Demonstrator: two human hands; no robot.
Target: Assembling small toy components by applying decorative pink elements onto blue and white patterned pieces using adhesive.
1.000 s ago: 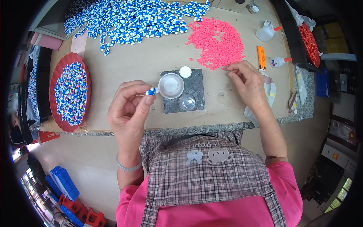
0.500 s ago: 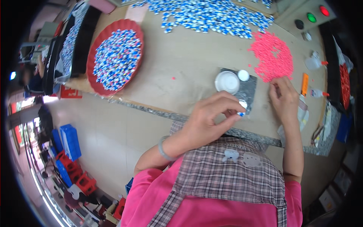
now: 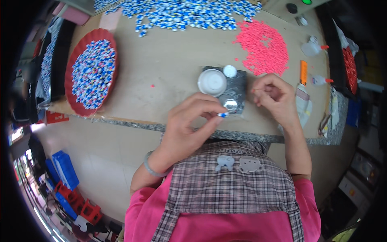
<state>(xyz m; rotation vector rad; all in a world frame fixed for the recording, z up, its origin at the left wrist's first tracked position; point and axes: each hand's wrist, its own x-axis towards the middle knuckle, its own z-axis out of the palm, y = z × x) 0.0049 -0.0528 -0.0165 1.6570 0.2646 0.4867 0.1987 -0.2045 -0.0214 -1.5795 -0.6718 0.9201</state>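
1. Blue-and-white piece (image 3: 222, 115) sits pinched in the left hand (image 3: 189, 125) fingertips, just in front of the small round dish (image 3: 230, 105) on the dark mat (image 3: 238, 86).
2. Right hand (image 3: 274, 97) is curled, pinching something too small to tell, just right of the mat.
3. Pink pile (image 3: 264, 46) lies beyond it on the worktop (image 3: 169, 60); orange tool (image 3: 304, 71) and glue bottles (image 3: 320, 80) farther right.

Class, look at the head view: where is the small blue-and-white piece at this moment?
It is pinched in the left hand's fingertips near the table's front edge, just below the small round metal dish on the dark mat.
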